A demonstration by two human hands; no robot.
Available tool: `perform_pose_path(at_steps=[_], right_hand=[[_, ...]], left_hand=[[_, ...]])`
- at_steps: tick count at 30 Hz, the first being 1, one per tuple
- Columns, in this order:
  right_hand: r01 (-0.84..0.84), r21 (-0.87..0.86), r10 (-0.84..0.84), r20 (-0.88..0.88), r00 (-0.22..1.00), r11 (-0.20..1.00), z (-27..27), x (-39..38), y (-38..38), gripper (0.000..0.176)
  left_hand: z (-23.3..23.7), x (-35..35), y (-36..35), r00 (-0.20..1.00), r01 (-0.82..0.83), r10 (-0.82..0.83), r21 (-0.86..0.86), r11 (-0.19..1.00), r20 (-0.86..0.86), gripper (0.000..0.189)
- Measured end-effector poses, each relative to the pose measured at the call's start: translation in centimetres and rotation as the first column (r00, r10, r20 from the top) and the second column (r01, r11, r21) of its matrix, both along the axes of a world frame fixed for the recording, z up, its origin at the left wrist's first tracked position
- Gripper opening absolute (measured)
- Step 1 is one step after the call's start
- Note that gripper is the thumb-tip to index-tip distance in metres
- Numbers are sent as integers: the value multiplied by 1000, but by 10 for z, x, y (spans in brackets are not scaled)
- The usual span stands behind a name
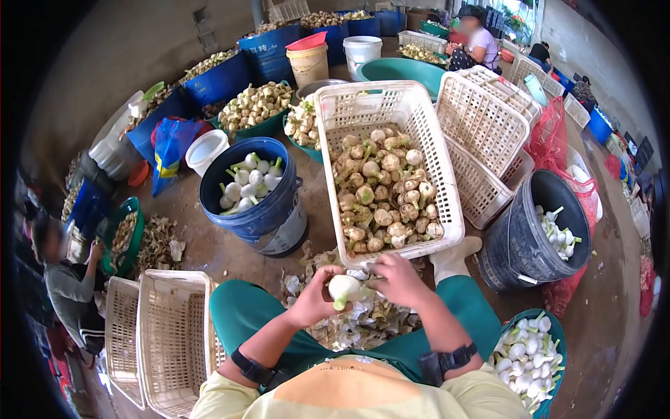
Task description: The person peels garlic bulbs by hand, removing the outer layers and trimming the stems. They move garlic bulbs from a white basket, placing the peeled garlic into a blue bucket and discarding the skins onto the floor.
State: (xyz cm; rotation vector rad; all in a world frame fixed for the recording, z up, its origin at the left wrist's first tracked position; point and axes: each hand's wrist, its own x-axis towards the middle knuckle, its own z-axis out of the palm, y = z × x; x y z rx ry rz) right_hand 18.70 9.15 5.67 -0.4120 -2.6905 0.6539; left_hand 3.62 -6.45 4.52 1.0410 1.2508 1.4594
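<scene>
My left hand (315,297) is closed round a peeled white garlic bulb (344,289) with a short green stem end pointing down toward me. Against the bulb's right side, the fingers of my right hand (399,279) are bent and pressed together; slight blur hides the exact contact. Just beyond my hands stands a white plastic crate (447,174), tilted toward me and holding many brownish unpeeled bulbs (382,188). Below my hands, a heap of papery skins (356,325) lies between my legs.
A blue bucket (279,223) with white bulbs stands left of the crate, a dark bucket (499,244) right. By my right leg is a green basin (558,342) of peeled bulbs. Empty crates (174,335) stand at left. Other people (481,45) sit farther off.
</scene>
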Motion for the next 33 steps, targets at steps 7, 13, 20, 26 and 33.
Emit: perform_pose_path(at_steps=[7,13,20,26,33], right_hand=[[-110,32,114,-251,961,993,10,-18,-15,13],[-153,192,213,-350,912,969,6,-30,-14,11],[244,0,-240,-185,953,970,-13,-17,33,9],[-66,-443,382,677,629,894,-48,5,17,49],[671,-40,-586,451,673,741,-100,-37,150,29]], left_hand=[[-16,1,-2,983,-126,126,-4,992,134,71],[5,0,1,843,-80,137,-131,988,519,63],[29,-14,6,951,304,-267,-310,901,156,94],[38,-89,33,982,-116,91,-152,982,-168,83],[-22,-153,63,624,-722,723,-136,678,296,37]])
